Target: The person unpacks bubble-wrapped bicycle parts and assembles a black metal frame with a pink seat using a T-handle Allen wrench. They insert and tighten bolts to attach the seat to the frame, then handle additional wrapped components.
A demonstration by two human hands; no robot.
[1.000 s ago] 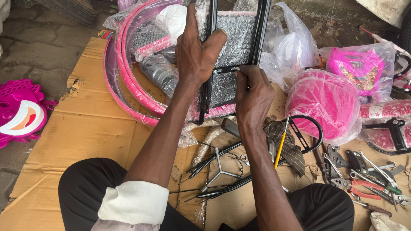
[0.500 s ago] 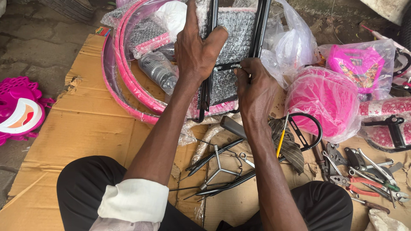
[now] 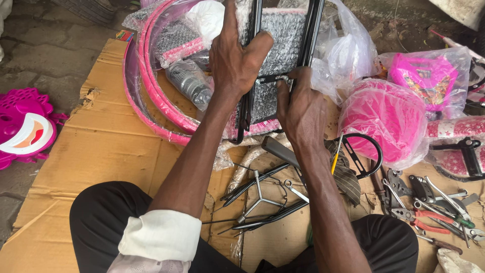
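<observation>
My left hand (image 3: 236,59) grips the left bar of a black metal frame (image 3: 310,38) that stands upright before me, thumb hooked over the bar. My right hand (image 3: 299,112) is closed on the frame's short crossbar lower down, fingers pinched at a small fitting there. Behind the frame lies grey bubble wrap (image 3: 285,33) and pink wheel rims (image 3: 151,96) wrapped in clear plastic. I sit on flattened cardboard (image 3: 108,146) with my knees apart.
A three-armed wrench (image 3: 258,194) and black rods lie between my knees. Pliers and spanners (image 3: 429,202) are spread at the right. Pink plastic parts in bags (image 3: 384,119) sit at the right, and a pink moulded piece (image 3: 22,129) rests on the stone floor at the left.
My right hand has shifted up slightly along the frame to the crossbar. The left hand keeps its grip on the bar.
</observation>
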